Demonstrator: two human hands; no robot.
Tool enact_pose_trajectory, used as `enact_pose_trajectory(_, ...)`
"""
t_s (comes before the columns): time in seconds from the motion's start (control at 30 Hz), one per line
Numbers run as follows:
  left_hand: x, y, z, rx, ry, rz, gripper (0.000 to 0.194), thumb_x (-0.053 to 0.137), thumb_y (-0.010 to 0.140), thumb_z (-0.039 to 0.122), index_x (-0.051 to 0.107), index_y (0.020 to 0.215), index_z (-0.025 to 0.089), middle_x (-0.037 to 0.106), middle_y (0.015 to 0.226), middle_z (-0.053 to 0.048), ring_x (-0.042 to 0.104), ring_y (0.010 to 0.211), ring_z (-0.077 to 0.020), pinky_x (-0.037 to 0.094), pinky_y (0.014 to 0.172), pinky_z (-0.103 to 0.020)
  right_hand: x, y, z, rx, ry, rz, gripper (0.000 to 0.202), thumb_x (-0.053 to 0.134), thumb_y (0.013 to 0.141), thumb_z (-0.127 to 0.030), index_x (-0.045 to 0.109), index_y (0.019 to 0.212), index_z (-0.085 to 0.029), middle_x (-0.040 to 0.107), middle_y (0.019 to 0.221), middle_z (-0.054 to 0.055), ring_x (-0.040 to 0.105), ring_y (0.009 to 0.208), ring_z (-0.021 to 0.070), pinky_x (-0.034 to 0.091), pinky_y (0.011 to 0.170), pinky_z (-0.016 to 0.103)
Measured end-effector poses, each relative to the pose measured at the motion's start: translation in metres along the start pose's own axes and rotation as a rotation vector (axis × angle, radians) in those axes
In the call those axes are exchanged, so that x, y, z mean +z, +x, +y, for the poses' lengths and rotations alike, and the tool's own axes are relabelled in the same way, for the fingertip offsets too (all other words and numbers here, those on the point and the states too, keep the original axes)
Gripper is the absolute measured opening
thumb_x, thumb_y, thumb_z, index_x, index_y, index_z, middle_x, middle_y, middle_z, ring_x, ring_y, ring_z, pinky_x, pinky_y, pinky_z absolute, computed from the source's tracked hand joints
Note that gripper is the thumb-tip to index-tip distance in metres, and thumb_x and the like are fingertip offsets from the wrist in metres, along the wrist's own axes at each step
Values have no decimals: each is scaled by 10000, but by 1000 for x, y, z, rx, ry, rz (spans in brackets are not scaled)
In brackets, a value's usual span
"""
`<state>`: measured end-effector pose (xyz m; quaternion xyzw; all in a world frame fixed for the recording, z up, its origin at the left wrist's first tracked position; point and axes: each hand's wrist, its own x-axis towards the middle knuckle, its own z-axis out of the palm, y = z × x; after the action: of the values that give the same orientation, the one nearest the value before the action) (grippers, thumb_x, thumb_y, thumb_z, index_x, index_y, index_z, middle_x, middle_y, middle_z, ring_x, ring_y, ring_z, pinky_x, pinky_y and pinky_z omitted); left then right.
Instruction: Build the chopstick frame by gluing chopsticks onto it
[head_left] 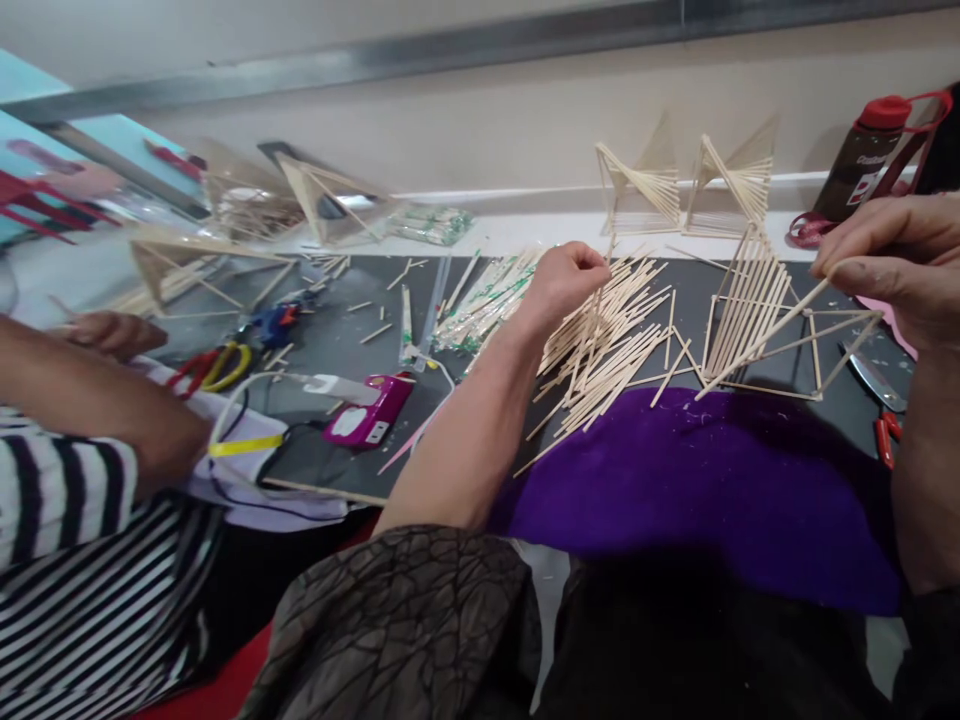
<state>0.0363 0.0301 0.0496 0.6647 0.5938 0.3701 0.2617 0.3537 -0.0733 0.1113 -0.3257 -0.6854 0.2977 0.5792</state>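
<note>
My left hand (574,280) is closed in a pinch over the left part of a pile of thin wooden sticks (619,325); a stick seems to rise at its fingertips. At the right, my right hand (885,255) pinches the upper end of a wooden stick (780,330), which slants down to the left across an open frame. That stick frame (750,300), with a fan of close-set sticks, stands on the dark table in front of a purple cloth (697,480).
Two finished-looking stick models (645,190) stand by the wall. A bottle (862,160) is at the back right, red-handled scissors (885,420) at the right. A magenta box (367,410) with cables lies left. Another person's hand (112,333) is at the far left.
</note>
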Motion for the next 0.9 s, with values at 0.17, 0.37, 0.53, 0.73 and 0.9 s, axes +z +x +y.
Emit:
enact_pose_trajectory(0.17,-14,-3,14,52,-203,192,114,660,674,114,574,706,183,572,626,44,460,577,-88,369,543,-223,1,-1,2,-14,-31,-15,101,869,711,-253,796,755,-198,699,688,35,569,622,113,382,524,277)
enact_pose_trajectory(0.37,-33,-12,31,82,-386,368,120,664,848,163,561,897,199,662,748,56,489,607,-59,325,472,-183,3,0,-3,27,-81,-19,108,859,728,-273,782,715,-199,693,678,48,579,620,119,382,528,294)
enact_pose_trajectory(0.53,-40,-32,35,-14,-531,261,88,677,853,213,636,925,183,644,687,33,495,514,-49,337,411,-179,6,0,-6,36,-91,-8,118,863,717,-273,772,705,-199,696,692,50,590,643,131,397,553,306)
enact_pose_trajectory(0.73,-37,-50,19,-198,-488,99,138,740,748,253,637,704,172,566,566,34,429,412,-42,306,375,-181,8,-1,-8,52,-95,-16,137,877,680,-277,767,694,-198,687,682,44,586,649,137,394,551,297)
enact_pose_trajectory(0.9,-24,-62,-2,-274,-68,-108,233,688,729,308,599,551,186,508,440,31,433,406,-85,343,446,-233,10,-1,-7,66,-76,-13,139,883,661,-273,767,683,-199,685,671,40,572,627,131,381,537,293)
